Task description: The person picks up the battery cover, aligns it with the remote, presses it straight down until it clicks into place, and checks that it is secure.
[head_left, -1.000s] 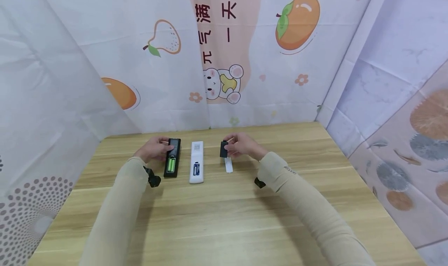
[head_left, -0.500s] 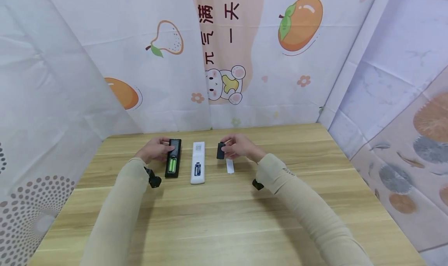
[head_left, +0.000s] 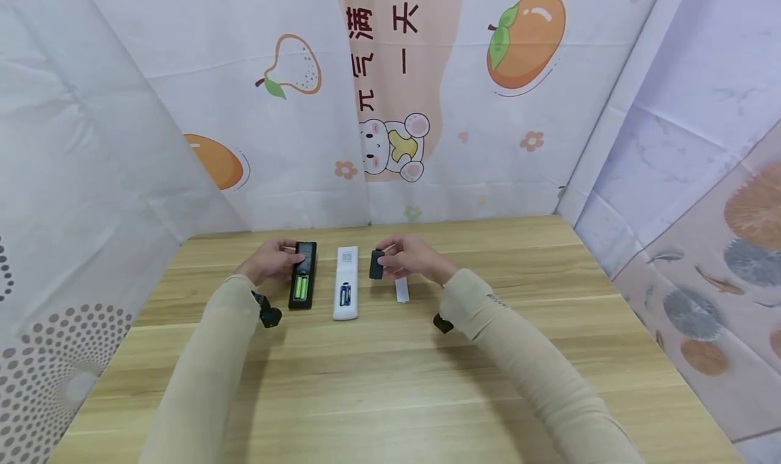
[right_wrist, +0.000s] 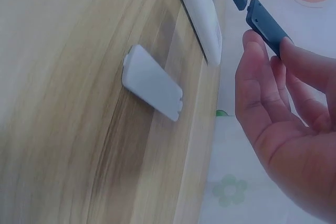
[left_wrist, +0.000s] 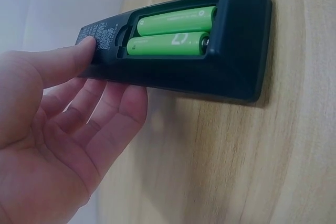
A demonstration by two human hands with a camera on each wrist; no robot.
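Note:
A black remote control lies back up at the left, two green batteries side by side in its uncovered compartment. My left hand holds it by the far end, thumb on the back and fingers along the side. Between thumb and fingers, my right hand pinches a small black battery cover above the table. To the left of that hand, a white remote control lies back up with dark blue batteries in its compartment. A white battery cover lies on the table below the right hand.
The wooden table carries all these things. A printed curtain hangs right behind its far edge, and another cloth hangs along the right side.
My right hand has moved left with the black battery cover, toward the white remote control. The left hand and the black remote control have stayed in place.

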